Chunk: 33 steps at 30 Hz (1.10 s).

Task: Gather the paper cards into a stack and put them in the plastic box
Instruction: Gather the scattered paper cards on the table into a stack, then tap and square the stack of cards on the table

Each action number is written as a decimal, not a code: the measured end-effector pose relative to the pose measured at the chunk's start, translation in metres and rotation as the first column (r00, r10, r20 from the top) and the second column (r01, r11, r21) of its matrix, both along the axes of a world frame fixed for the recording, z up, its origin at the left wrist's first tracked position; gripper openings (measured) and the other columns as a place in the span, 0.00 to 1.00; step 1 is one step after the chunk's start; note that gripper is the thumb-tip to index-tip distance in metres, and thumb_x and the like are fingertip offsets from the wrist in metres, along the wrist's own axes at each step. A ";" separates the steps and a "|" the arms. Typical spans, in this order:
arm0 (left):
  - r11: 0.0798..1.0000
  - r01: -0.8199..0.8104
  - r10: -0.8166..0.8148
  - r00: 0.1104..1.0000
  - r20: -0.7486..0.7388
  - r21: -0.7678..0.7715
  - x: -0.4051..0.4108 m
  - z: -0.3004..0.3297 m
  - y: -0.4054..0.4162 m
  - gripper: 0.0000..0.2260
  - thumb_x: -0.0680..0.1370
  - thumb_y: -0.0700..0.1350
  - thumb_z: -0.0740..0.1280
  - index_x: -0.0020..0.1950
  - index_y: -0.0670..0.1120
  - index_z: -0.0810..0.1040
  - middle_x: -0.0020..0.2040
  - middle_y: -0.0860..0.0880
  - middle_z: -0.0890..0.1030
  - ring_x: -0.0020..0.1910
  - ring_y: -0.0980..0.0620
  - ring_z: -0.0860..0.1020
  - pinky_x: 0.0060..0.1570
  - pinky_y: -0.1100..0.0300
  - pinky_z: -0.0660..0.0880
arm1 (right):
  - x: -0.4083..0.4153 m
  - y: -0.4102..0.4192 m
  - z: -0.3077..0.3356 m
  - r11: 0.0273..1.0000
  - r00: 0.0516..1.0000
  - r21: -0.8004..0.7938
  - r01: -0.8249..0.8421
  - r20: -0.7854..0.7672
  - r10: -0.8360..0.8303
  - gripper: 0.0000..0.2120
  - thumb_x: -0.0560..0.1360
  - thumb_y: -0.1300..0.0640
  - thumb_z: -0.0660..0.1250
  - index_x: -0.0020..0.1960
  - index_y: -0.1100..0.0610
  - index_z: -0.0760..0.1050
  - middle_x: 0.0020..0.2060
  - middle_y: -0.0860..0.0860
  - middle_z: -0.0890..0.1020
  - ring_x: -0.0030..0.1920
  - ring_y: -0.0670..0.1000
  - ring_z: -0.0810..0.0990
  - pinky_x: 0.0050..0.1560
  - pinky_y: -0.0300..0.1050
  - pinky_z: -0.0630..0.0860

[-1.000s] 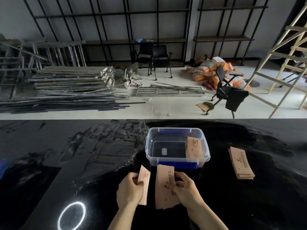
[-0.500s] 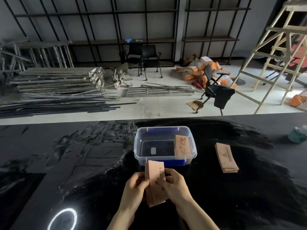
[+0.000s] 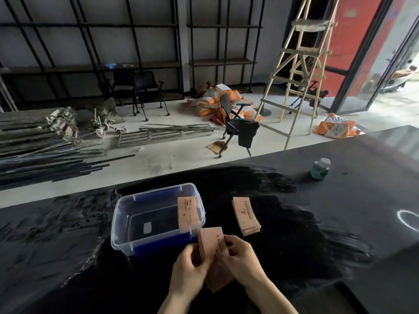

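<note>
1. Left hand [image 3: 189, 271] and right hand [image 3: 243, 260] both pinch a stack of paper cards [image 3: 212, 244], low centre of frame.
2. Plastic box [image 3: 127, 223] sits just left, one card [image 3: 188, 214] inside.
3. Second pile [image 3: 246, 215] lies on the desk [image 3: 340, 223], right of the box.

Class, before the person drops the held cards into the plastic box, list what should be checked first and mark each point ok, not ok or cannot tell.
1. Both hands grip the held cards: left hand and right hand pinch the held stack. Ok.
2. Held stack squared: lower edges look fanned. Not ok.
3. Plastic box open, no lid on it. Ok.
4. Room inside: one card in the box leans at the right side, floor otherwise bare. Ok.
5. All cards gathered: pile on the table lies right of the box. Not ok.
6. Card count in hand: cannot tell.
</note>
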<state>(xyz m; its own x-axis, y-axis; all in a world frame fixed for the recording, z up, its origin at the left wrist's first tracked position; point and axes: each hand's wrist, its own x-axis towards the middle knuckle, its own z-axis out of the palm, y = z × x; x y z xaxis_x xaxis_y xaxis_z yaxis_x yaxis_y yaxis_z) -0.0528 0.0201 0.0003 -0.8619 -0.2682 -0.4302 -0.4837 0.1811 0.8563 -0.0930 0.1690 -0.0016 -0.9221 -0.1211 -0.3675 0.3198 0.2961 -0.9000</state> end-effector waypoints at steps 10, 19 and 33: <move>1.000 -0.017 0.017 0.999 -0.044 -0.017 -0.089 -0.001 0.062 0.24 0.74 0.49 0.78 0.68 0.46 0.78 0.59 0.47 0.85 0.55 0.49 0.84 0.59 0.48 0.83 | -0.074 0.056 0.002 0.968 0.973 0.131 0.213 -0.117 -0.199 0.12 0.73 0.56 0.78 0.56 0.52 0.83 0.45 0.50 0.88 0.41 0.48 0.88 0.39 0.45 0.85; 0.975 -0.004 0.004 1.000 0.000 -0.221 -0.149 -0.010 0.081 0.21 0.75 0.52 0.75 0.66 0.48 0.81 0.58 0.49 0.87 0.56 0.49 0.85 0.61 0.51 0.80 | -0.126 0.060 -0.006 0.932 0.959 0.240 0.273 -0.141 -0.245 0.16 0.71 0.59 0.78 0.57 0.52 0.85 0.46 0.49 0.89 0.44 0.49 0.87 0.50 0.48 0.85; 0.988 -0.027 0.050 0.987 0.150 -0.149 -0.160 -0.026 0.088 0.32 0.73 0.53 0.76 0.73 0.43 0.74 0.66 0.42 0.82 0.59 0.45 0.82 0.61 0.54 0.79 | -0.141 0.065 -0.044 0.968 0.972 0.129 0.215 0.067 -0.225 0.19 0.79 0.59 0.70 0.69 0.58 0.77 0.56 0.55 0.86 0.53 0.55 0.86 0.59 0.56 0.84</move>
<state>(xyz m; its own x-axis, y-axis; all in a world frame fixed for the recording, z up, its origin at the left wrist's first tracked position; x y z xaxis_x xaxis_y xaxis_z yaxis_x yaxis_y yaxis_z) -0.2125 0.1078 -0.0254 -0.7767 -0.3696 -0.5100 -0.6161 0.2775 0.7372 -0.2342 0.2341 -0.0455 -0.8882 0.1308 -0.4405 0.4585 0.3146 -0.8311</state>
